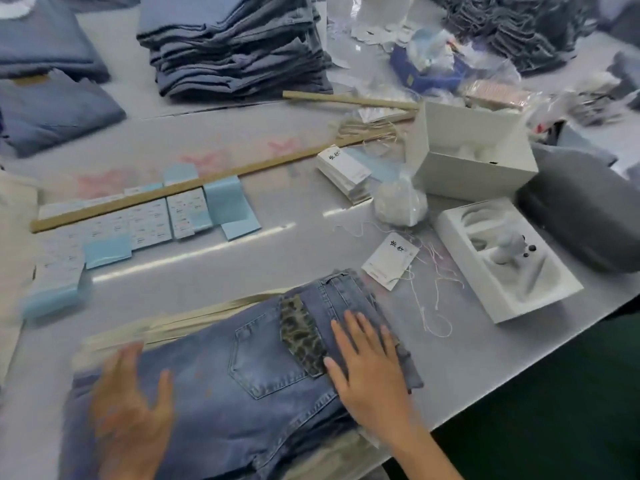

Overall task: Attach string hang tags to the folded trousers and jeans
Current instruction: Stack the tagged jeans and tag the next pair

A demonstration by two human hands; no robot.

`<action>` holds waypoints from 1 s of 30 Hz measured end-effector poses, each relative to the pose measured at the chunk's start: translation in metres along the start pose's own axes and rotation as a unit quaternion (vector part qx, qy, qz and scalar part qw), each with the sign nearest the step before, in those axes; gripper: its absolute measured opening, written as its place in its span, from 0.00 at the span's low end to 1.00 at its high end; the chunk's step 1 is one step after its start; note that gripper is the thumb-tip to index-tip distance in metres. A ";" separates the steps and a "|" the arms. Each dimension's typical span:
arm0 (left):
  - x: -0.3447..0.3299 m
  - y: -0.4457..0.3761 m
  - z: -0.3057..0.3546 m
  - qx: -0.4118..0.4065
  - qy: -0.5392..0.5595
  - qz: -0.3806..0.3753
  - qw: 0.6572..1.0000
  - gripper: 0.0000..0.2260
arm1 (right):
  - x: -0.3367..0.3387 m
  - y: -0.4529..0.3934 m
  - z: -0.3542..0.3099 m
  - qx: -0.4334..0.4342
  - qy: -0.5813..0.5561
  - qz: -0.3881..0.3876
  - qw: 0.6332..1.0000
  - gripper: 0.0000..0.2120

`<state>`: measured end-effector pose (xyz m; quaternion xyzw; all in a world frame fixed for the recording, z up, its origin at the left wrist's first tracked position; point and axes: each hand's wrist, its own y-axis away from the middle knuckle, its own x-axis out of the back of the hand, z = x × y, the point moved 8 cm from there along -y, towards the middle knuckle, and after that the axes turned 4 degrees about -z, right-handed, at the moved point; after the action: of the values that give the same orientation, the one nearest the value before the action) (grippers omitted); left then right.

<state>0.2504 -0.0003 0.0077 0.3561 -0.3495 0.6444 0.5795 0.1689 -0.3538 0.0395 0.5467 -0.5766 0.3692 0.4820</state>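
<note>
A pair of folded blue jeans (263,362) with a leopard-print patch lies at the near edge of the table. My right hand (367,368) presses flat on the waistband end with straight fingers. Blurred by motion, my left hand (131,403) lies open on the leg part of the jeans. A white hang tag (389,259) with a string lies on the table just beyond the waistband. Loose white strings (433,296) trail to its right. A stack of hang tags (346,173) sits further back.
Stacks of folded jeans (235,46) stand at the back and left. A long wooden stick (166,192) lies over rows of label sheets (145,220). An open white box (474,150), a white tray insert (502,261) and a grey case (581,209) sit right.
</note>
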 end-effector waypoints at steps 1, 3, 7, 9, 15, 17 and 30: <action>-0.016 0.004 0.034 -0.076 -0.006 -0.012 0.997 0.29 | -0.021 0.007 0.004 -0.013 0.008 -0.021 1.000 0.30; -0.062 0.026 0.080 -0.164 -0.047 -0.106 0.980 0.31 | -0.036 0.015 0.017 -0.031 -0.005 -0.007 0.999 0.31; -0.098 0.041 0.074 -0.169 -0.090 -0.181 0.965 0.31 | -0.033 0.016 0.025 -0.016 -0.044 0.053 0.998 0.28; -0.095 0.037 0.073 -0.167 -0.088 -0.181 0.965 0.31 | -0.032 0.020 0.025 -0.015 -0.084 0.106 0.991 0.26; -0.083 0.030 0.090 -0.075 -0.035 -0.140 0.987 0.27 | -0.024 0.020 0.023 -0.020 -0.121 0.142 0.982 0.24; -0.078 0.023 0.102 -0.046 0.010 -0.111 0.993 0.22 | -0.019 0.018 0.022 -0.036 -0.160 0.124 0.979 0.23; -0.112 -0.041 0.277 -0.179 0.104 -0.283 0.936 0.32 | 0.044 0.023 0.013 -0.116 -0.174 0.035 0.977 0.29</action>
<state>0.3146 -0.2920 0.0516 0.2616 -0.2816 0.4135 0.8254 0.1466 -0.3755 0.0806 0.5227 -0.7092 0.2156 0.4212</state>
